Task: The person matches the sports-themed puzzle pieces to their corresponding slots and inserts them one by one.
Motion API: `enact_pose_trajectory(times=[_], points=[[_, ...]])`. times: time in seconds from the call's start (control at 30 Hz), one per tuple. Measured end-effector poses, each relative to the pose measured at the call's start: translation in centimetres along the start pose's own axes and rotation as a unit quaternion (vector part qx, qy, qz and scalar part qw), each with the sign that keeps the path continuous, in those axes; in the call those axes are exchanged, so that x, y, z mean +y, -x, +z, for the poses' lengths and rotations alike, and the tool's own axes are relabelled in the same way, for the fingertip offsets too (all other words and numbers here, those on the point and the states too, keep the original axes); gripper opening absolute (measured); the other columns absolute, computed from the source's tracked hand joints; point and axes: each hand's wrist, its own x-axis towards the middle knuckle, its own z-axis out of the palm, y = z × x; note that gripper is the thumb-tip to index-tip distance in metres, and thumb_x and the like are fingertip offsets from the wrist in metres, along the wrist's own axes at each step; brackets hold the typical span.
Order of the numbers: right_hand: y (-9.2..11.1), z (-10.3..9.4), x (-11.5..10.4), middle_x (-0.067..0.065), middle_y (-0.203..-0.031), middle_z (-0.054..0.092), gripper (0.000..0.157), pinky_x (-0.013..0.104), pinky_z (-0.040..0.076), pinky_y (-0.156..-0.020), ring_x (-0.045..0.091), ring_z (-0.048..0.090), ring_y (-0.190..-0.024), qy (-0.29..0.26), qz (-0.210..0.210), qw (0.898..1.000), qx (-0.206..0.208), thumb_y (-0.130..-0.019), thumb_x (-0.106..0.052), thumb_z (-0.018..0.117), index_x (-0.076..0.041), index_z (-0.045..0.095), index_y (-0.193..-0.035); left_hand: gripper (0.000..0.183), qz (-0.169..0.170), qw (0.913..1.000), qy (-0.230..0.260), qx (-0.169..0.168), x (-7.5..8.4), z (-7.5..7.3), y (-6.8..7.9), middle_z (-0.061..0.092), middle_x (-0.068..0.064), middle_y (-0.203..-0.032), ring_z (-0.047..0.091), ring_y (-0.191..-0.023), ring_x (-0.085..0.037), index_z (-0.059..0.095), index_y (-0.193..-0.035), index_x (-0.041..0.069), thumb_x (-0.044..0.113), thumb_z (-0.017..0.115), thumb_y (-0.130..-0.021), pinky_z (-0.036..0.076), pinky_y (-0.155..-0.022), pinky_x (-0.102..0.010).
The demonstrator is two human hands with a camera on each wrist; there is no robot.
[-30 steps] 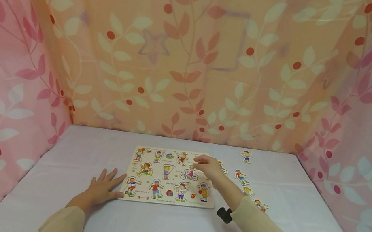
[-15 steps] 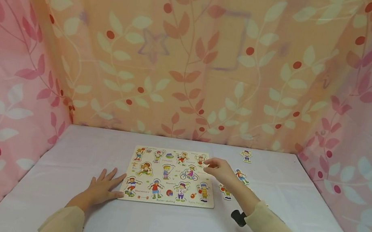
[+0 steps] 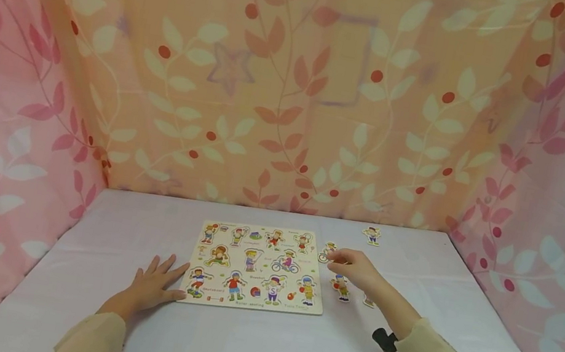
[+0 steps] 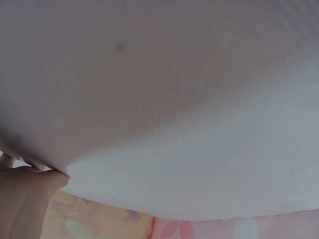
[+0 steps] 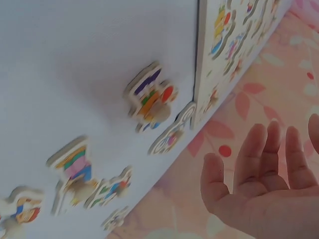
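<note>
A flat wooden puzzle board [image 3: 316, 308], printed with children playing sports, lies on the white table. My left hand [image 3: 149, 288] rests with fingers spread, its thumb and fingertips at the board's left edge. Just right of the board hovers my right hand [image 3: 360, 272], fingers relaxed and nothing held. Closest to its fingertips is a loose cyclist piece [image 3: 327, 251]. Below lies a child piece with a red paddle [image 3: 340, 288]. In the right wrist view, several knobbed pieces surround this paddle piece, including a pink-and-green one [image 5: 77, 164]. My right forearm hides some pieces in the head view.
One loose figure piece [image 3: 372, 235] lies near the table's back edge. A black device [image 3: 385, 341] sticks out at my right wrist. Leaf-patterned curtains [image 3: 282, 107] stand behind the table and on both sides.
My right hand has moved right, off the board's upper right corner, baring the tennis figure there and then the cyclist and paddle pieces. The left hand stays at the board's edge.
</note>
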Motion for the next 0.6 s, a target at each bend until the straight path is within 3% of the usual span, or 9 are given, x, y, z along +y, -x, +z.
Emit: enact_pose_trajectory(times=[0.23,0.43,0.6], points=[[0.6,-1.3,1.4,0.008,-0.101,0.065,0.031,0.051,0.048,-0.090,0.021,0.058,-0.091,0.009,-0.005,1.000,-0.012,-0.094,-0.013,0.063,0.006,0.062,-0.119,0.085,-0.005,1.0000,0.001,-0.003,0.1,-0.2,0.2,0.013,-0.031,-0.155,-0.004,-0.139,-0.056,0.037,-0.149,0.007,0.055,0.065,-0.085,-0.003,-0.104,-0.075],[0.9,-2.4,3.0,0.005,-0.096,0.064,0.029,0.047,0.050,-0.083,0.020,0.057,-0.088,0.029,-0.024,0.999,-0.021,-0.093,-0.012,0.064,0.006,0.063,-0.116,0.084,0.003,1.0000,0.001,0.000,0.0,-0.1,0.2,0.014,-0.031,-0.155,-0.003,-0.139,-0.056,0.037,-0.149,0.006,0.055,0.065,-0.085,-0.002,-0.103,-0.075],[1.4,-3.5,4.1,0.008,-0.099,0.065,0.026,0.047,0.051,-0.080,0.022,0.056,-0.087,0.030,-0.043,0.997,-0.052,-0.093,-0.009,0.064,0.006,0.064,-0.114,0.085,0.001,1.0000,0.003,-0.002,-0.1,0.0,0.1,0.013,-0.030,-0.156,-0.004,-0.140,-0.056,0.037,-0.149,0.007,0.055,0.065,-0.085,-0.003,-0.104,-0.075]])
